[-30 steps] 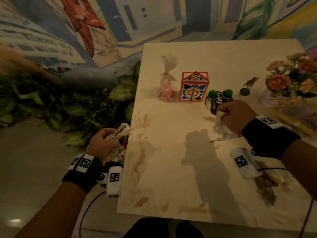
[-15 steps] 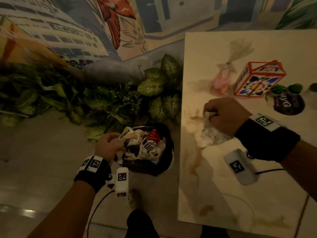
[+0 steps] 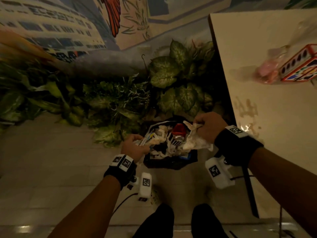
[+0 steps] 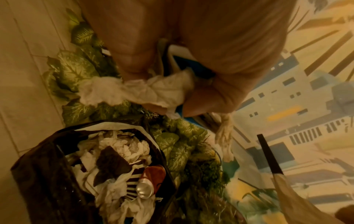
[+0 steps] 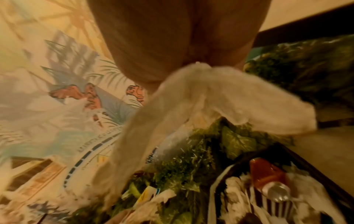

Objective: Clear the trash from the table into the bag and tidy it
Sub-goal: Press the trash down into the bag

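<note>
Above the open black trash bag (image 3: pixel 171 162) on the floor: right hand (image 3: pixel 210 126) clutches crumpled white tissue (image 3: pixel 195 141), left hand (image 3: pixel 133 148) pinches printed wrapper and tissue scraps (image 3: pixel 147 140), both poised for dropping.

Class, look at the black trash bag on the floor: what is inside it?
Inside the black trash bag: crumpled white tissues, a red can and striped wrapping. Whatever lies beneath them is covered.

Heaped tissues and a red can (image 3: pixel 178 133) crowd the black bag (image 3: pixel 171 162), hemmed between leafy plants (image 3: pixel 180 79) and the table (image 3: pixel 274 117) edge.
</note>
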`<action>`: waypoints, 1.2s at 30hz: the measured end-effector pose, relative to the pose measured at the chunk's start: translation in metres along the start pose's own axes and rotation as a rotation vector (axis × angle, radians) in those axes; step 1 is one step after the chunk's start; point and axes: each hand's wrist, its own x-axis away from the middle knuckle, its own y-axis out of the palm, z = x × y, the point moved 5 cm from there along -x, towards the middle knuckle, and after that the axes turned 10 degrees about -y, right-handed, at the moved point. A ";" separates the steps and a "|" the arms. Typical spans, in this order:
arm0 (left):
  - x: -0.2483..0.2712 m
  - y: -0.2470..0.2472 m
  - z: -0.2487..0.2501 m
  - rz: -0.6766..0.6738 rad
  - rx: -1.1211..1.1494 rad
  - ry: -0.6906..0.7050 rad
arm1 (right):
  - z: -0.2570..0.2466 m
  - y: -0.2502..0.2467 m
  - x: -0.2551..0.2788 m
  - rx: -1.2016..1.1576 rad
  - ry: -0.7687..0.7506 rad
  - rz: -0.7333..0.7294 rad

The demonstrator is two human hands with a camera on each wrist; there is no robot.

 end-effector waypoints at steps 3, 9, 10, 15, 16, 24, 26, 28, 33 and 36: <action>-0.013 0.012 -0.002 -0.032 -0.042 -0.015 | 0.014 0.026 -0.013 0.010 0.128 0.021; -0.047 0.042 -0.008 -0.039 -0.064 -0.070 | 0.051 0.085 -0.028 -0.167 0.333 -0.003; -0.054 0.047 -0.008 -0.038 -0.072 -0.080 | 0.058 0.095 -0.029 -0.184 0.365 0.005; -0.098 0.076 -0.007 -0.010 -0.108 -0.084 | 0.096 0.141 -0.041 -0.392 0.560 0.102; -0.108 0.082 -0.009 0.003 -0.131 -0.073 | 0.105 0.150 -0.046 -0.373 0.573 0.108; -0.165 0.141 -0.033 0.015 -0.430 -0.049 | 0.163 0.209 -0.088 -0.278 0.675 -0.014; -0.176 0.152 -0.041 0.025 -0.484 -0.059 | 0.172 0.224 -0.096 -0.280 0.662 -0.033; -0.184 0.163 -0.048 0.002 -0.507 -0.113 | 0.178 0.238 -0.102 -0.332 0.663 -0.054; -0.202 0.183 -0.059 -0.107 -0.566 -0.221 | 0.188 0.261 -0.120 -0.417 0.660 -0.058; -0.207 0.192 -0.063 -0.136 -0.613 -0.217 | 0.190 0.267 -0.131 -0.412 0.650 -0.048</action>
